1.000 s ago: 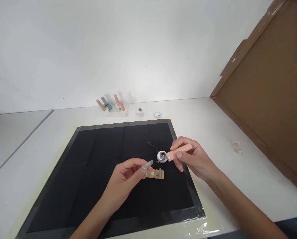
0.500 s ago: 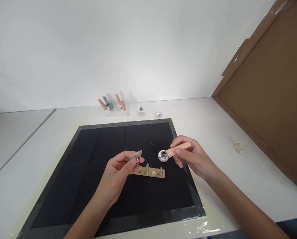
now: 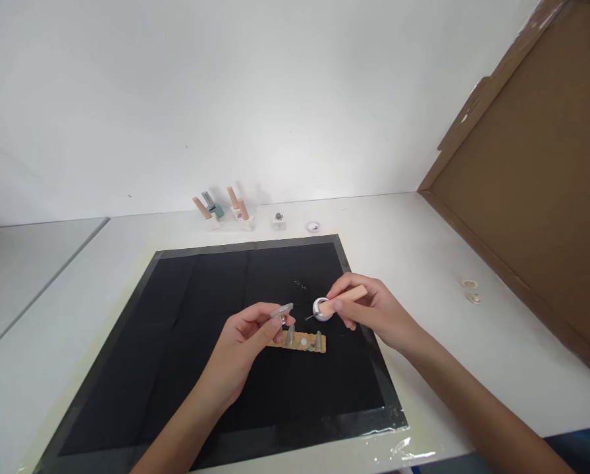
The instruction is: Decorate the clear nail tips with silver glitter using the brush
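Presently both hands work low over the black mat [image 3: 176, 368], close together near its middle. Left hand [image 3: 243, 342] pinches a small grey nail tip on its stand [image 3: 281, 312] between thumb and forefingers, held just above the left end of the tan holder strip [image 3: 299, 342]. That strip lies flat on the mat, with two more grey tips standing on it and a pale empty spot between them. Right hand [image 3: 369, 309] is closed around a peach-handled brush [image 3: 343, 299], thumb and fingers pressed on the handle, tool tilted down to the left. Its fine dark point sticks out just past the small white pot [image 3: 321, 309], which sits on the mat between the hands. Whether the point touches the pot or only crosses in front of it is hard to tell at this size.

Step in hand, as I judge it: brush has come to the pot for loading, and the held tip waits beside it. The next move would call for a short, steady carry of the brush point to the tip's upper face, with the left pinch keeping the tip still and level.

Far edge of the table [image 3: 423, 250]: bottles in white stands [image 3: 220, 209], a small cube, a little dish. Two rings lie right, near the brown board [image 3: 536, 197].
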### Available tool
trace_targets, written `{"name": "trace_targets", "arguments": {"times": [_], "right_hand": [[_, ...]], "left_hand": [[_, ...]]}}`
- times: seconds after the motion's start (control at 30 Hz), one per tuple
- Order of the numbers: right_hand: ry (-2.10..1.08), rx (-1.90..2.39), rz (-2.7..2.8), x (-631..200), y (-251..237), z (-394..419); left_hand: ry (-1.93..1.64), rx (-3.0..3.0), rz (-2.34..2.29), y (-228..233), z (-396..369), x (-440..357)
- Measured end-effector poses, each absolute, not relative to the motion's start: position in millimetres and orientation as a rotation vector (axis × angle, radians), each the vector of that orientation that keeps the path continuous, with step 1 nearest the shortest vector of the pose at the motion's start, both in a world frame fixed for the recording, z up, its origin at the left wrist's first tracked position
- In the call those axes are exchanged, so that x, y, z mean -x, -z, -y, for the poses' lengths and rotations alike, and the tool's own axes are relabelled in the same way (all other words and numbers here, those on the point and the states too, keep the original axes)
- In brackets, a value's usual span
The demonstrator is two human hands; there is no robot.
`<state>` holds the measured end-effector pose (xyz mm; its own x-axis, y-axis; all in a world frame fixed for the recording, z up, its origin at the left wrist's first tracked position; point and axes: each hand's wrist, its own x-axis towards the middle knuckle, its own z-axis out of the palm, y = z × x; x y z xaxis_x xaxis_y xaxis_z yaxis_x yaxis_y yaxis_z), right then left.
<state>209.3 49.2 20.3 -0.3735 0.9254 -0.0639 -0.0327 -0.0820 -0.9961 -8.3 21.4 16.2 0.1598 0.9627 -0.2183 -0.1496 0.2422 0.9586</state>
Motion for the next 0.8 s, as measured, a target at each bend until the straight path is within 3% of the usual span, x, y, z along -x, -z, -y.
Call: {"name": "trace_targets", "arguments": {"times": [0.8], "right_hand": [[-1.344,1.007,1.904,-198.1,-14.2,-42.2]], "left_hand": [[-0.972,-0.926,-1.091,-17.5,-21.5,5.2]]}}
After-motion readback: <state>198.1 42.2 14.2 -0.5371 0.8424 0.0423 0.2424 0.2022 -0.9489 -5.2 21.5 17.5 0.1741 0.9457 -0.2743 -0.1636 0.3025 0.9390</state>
